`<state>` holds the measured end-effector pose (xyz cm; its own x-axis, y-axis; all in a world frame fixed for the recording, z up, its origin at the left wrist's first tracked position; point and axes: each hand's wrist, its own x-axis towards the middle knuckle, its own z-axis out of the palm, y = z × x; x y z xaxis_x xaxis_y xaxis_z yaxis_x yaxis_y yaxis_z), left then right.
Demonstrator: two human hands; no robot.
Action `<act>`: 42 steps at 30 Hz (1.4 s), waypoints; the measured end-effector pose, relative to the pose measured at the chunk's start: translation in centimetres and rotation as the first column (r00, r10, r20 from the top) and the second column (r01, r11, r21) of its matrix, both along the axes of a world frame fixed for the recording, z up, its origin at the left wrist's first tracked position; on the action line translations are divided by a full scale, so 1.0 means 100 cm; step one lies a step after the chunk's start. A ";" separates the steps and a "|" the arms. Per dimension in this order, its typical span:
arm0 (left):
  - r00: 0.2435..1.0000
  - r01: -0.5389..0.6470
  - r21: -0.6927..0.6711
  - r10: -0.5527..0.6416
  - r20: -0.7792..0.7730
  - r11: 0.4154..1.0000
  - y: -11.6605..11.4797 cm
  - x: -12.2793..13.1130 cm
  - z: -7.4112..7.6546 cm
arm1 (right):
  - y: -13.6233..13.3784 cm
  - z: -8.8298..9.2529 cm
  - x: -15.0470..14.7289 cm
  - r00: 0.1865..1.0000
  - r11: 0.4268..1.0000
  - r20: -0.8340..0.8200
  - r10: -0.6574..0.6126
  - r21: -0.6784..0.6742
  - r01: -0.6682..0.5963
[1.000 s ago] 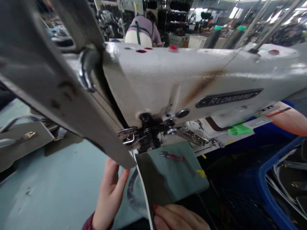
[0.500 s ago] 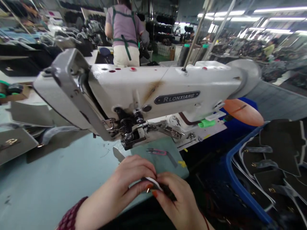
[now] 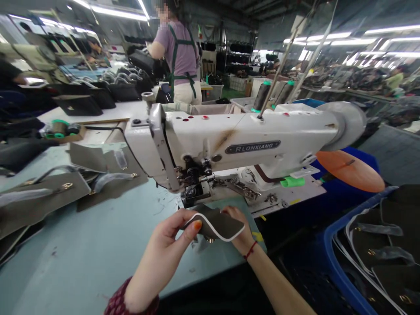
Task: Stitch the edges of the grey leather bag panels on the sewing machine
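A dark grey-brown panel (image 3: 219, 223) with a white edge strip is curved in a wave between my hands, just in front of the sewing machine (image 3: 243, 140). My left hand (image 3: 170, 234) pinches its left end, with the thumb on the near face. At the right end, my right hand (image 3: 241, 229) holds the far side, its fingers partly hidden behind the panel. A small gold-coloured metal fitting (image 3: 210, 240) shows under the white edge. The machine's needle area (image 3: 193, 190) lies directly beyond the panel.
Similar panels with plastic-wrapped straps (image 3: 111, 183) lie on the pale blue table (image 3: 98, 245) at left. A blue bin (image 3: 331, 236) at right holds more panels (image 3: 390, 258). Thread cones (image 3: 261, 96) stand behind the machine. A person in a green apron (image 3: 183, 57) stands beyond.
My hands have moved apart, and the panel now spreads open between them. My right hand has gone forward, behind the panel. The view has shifted, and the pink-handled snips are no longer visible.
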<state>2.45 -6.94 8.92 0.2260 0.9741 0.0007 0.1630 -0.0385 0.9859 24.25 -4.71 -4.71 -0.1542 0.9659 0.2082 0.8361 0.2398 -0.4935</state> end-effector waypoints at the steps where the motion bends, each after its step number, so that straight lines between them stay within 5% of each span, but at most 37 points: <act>1: 1.000 0.003 -0.006 -0.003 0.006 1.000 -0.001 0.001 0.000 | 0.000 -0.004 -0.001 1.000 1.000 0.008 0.003 0.002 -0.003; 6: 1.000 0.024 0.032 -0.023 -0.006 0.999 -0.002 0.004 -0.001 | -0.001 -0.016 0.007 0.999 0.999 -0.010 -0.036 0.017 0.036; 9: 0.999 0.030 0.072 -0.028 -0.030 0.997 -0.002 0.004 -0.003 | -0.007 -0.006 0.028 0.985 0.989 -0.093 -0.144 0.027 0.147; 15: 0.993 0.064 0.128 -0.051 -0.107 0.990 0.002 0.008 -0.011 | -0.062 0.074 0.059 0.872 0.928 -0.379 -0.310 0.078 0.364; 19: 0.986 0.108 0.155 -0.085 -0.146 0.982 0.000 0.014 -0.012 | -0.083 0.120 0.038 0.932 0.956 -0.363 0.021 0.281 0.087; 23: 0.978 0.168 0.176 -0.141 -0.155 0.970 0.000 0.010 -0.002 | -0.070 0.124 0.019 0.912 0.928 -0.341 0.228 0.358 -0.098; 28: 0.926 0.314 0.107 -0.280 -0.252 0.943 0.014 0.003 0.019 | -0.053 0.125 0.005 0.853 0.978 -0.511 0.104 0.211 0.007; 32: 0.937 0.306 -0.017 -0.305 -0.172 0.952 0.023 0.008 0.028 | -0.051 0.139 -0.005 0.809 0.999 -0.587 0.025 0.034 -0.007; 35: 0.946 0.291 -0.038 -0.293 -0.136 0.956 0.021 0.008 0.026 | -0.046 0.144 -0.002 0.725 0.982 -0.688 0.021 -0.121 -0.142; 40: 0.957 0.268 -0.042 -0.271 -0.108 0.963 0.016 0.003 0.021 | -0.030 0.142 0.009 0.451 0.844 -0.892 -0.003 -0.244 -0.478; 42: 0.965 0.232 -0.008 -0.231 -0.120 0.973 0.013 0.003 0.021 | -0.026 0.143 0.007 0.447 0.828 -0.894 -0.011 -0.258 -0.497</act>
<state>2.76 -5.59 10.98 0.4440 0.8954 -0.0342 0.2658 -0.0952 0.9593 24.92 -7.32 9.58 -0.3941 0.9184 -0.0355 -0.1124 -0.0865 -0.9899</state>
